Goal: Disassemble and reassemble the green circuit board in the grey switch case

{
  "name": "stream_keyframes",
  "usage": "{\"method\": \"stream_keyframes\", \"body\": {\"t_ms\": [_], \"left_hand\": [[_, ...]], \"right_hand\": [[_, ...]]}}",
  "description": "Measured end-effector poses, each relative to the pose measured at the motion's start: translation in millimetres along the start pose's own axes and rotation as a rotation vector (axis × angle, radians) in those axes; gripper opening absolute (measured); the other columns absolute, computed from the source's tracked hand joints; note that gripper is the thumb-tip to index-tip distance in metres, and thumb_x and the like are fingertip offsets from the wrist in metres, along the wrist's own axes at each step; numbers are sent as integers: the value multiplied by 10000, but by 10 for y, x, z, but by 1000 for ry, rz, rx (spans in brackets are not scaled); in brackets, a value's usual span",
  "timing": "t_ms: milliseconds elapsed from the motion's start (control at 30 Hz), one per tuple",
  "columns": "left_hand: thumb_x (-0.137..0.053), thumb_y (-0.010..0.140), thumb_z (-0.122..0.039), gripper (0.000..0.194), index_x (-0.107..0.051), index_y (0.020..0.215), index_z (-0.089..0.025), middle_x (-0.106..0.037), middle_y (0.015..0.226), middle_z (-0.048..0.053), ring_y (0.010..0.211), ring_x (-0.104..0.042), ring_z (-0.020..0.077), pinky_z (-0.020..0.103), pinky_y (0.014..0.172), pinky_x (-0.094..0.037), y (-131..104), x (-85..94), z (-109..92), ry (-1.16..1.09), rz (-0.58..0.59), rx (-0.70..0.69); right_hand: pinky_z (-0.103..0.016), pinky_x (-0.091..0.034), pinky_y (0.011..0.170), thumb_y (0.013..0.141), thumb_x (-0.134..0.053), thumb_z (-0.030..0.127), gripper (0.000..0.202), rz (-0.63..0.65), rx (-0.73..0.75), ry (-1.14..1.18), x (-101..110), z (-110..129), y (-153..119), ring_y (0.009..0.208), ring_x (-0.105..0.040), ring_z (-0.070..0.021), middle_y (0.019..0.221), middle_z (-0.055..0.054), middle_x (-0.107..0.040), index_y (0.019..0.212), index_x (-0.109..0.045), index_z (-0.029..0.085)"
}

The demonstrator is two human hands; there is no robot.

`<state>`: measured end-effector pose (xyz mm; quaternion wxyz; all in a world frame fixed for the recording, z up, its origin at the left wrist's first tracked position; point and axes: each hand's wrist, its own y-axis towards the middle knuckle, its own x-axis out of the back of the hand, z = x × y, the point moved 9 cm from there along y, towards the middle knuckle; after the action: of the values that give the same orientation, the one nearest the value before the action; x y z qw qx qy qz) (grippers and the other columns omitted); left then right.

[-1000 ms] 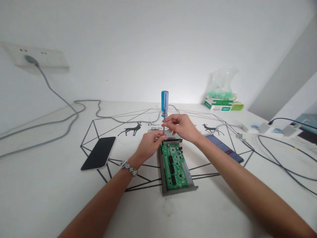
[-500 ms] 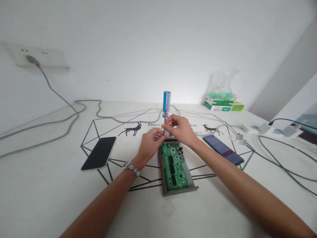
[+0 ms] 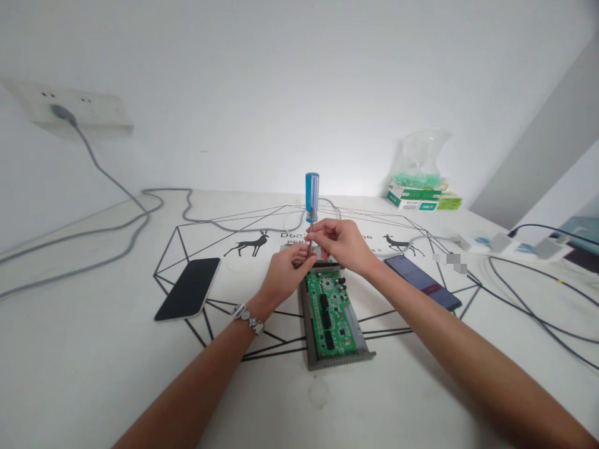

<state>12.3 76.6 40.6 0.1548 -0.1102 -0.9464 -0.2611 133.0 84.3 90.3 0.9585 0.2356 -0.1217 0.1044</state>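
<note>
Standing upright mid-frame, screwdriver [image 3: 312, 193] is pinched by right hand [image 3: 344, 243] above, left hand [image 3: 284, 271] below; both grips closed, presumably so it is steadied over circuit board [image 3: 336, 318], lower centre.

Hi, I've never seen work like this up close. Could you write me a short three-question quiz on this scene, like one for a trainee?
1. True or false: the screwdriver stands with its handle up.
2. Fill in the missing colour: the circuit board in the metal casing is ____.
3. Where does the right hand hold the screwdriver?
A) By the handle
B) By the shaft
C) Nowhere; the hand lies flat on the circuit board

Key: 1. True. 2. Green. 3. B.
</note>
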Motion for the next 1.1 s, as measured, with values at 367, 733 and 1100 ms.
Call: {"method": "stream_keyframes", "body": {"t_ms": [367, 733, 1100], "left_hand": [[-665, 863, -333, 162, -655, 860, -171, -725, 792, 31, 722, -699, 179, 295, 701, -554, -10, 40, 61, 61, -89, 9], [-589, 927, -297, 170, -697, 982, -177, -778, 975, 56, 910, -744, 216, 335, 851, -582, -14, -50, -12, -26, 59, -31], [-720, 836, -359, 208, -639, 873, -171, -696, 775, 19, 699, -661, 161, 281, 691, -544, -32, 6, 2, 120, -111, -24]], "right_hand": [[-245, -420, 527, 823, -729, 418, 254, -175, 138, -171, 59, 10, -44, 567, -530, -111, 708, -6, -671, 775, -638, 186], [-296, -522, 547, 865, -672, 408, 279, 111, 13, 88, -14, 44, 27, 580, -637, -128, 1003, -93, -759, 987, -723, 163], [-269, -423, 567, 821, -720, 399, 250, -141, 102, -216, 122, 68, 8, 602, -535, -124, 707, -12, -651, 743, -615, 185]]}}
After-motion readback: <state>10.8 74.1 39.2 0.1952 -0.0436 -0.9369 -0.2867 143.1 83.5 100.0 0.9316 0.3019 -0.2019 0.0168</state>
